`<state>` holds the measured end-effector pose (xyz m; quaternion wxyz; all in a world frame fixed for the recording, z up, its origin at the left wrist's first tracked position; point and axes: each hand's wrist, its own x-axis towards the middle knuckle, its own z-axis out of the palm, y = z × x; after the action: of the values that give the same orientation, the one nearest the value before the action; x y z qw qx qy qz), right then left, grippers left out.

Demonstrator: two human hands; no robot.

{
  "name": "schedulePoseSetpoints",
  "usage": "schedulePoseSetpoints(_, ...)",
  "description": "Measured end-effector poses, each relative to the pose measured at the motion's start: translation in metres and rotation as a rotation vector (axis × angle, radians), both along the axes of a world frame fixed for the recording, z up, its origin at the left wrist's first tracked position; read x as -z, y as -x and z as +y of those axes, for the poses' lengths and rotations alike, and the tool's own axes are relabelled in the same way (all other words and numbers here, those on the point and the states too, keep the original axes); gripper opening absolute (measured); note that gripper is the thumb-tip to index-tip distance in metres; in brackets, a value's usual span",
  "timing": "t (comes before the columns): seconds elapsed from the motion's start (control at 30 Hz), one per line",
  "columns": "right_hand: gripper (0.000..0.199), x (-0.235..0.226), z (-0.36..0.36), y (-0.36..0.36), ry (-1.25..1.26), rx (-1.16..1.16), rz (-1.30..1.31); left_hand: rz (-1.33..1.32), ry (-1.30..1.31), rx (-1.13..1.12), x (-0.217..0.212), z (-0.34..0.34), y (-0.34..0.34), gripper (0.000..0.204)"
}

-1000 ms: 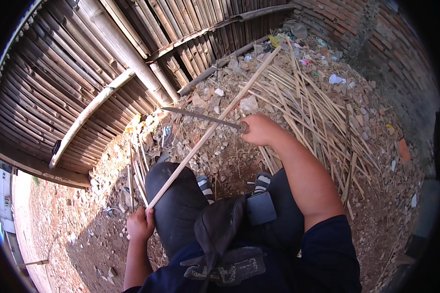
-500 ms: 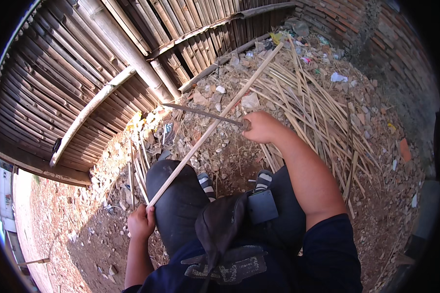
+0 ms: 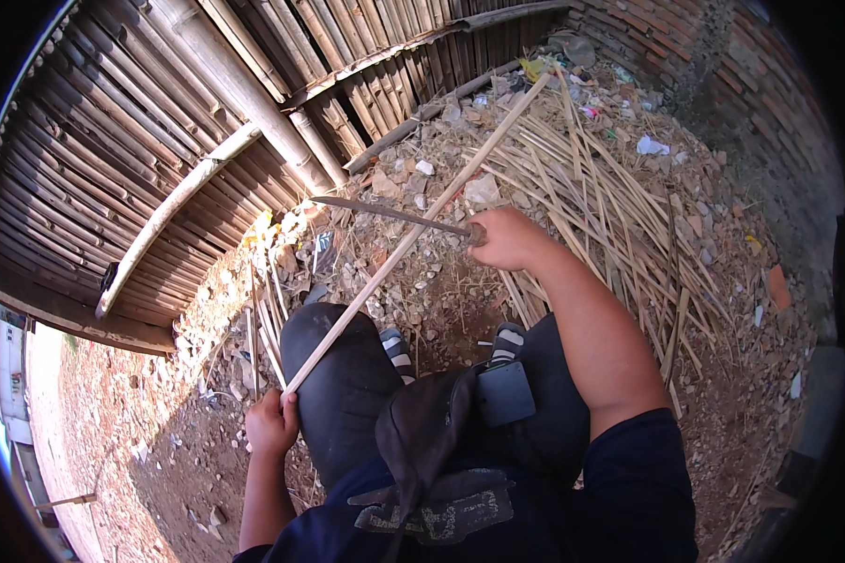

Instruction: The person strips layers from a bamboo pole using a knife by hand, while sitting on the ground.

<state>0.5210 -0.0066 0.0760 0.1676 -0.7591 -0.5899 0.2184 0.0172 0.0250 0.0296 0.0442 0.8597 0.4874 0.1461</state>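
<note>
My left hand [image 3: 271, 424] is closed round the near end of a long, pale bamboo strip [image 3: 371, 288], beside my left knee. The strip slants up and away to the right, over my left thigh, and its far end reaches the rubble near the strip pile. My right hand [image 3: 509, 238] grips the handle of a long knife [image 3: 371, 210], most of the handle hidden in the fist. Its dark blade points left and crosses the strip about midway along. Whether the edge bites into the strip, I cannot tell.
Many split bamboo strips [image 3: 620, 235] lie heaped on the right, with a few more [image 3: 266, 324] beside my left knee. A bamboo wall [image 3: 113, 178] stands at the left, a brick wall [image 3: 760, 84] at the far right. Stones and litter cover the ground.
The knife and my right hand have shifted very slightly to the right and up. My left hand still grips the strip in nearly the same place.
</note>
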Motion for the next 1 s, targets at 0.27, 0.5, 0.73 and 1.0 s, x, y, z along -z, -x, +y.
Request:
schedulePoseSetpoints(0.27,0.031,0.007,0.003,0.009,-0.011,-0.002,-0.032,0.011,-0.057,0.009,-0.001,0.000,0.002,0.038)
schedulePoseSetpoints(0.5,0.030,0.014,0.001,-0.009,0.015,0.084,-0.020,0.067,-0.037,-0.023,-0.004,0.003,-0.002,0.037)
schedulePoseSetpoints(0.73,0.030,0.005,0.003,0.013,0.025,0.028,-0.130,0.042,-0.048,-0.004,0.003,0.000,0.006,0.036)
schedulePoseSetpoints(1.0,0.030,-0.012,-0.003,0.021,0.030,0.100,-0.111,0.094,-0.029,-0.012,-0.013,-0.007,0.005,0.036)
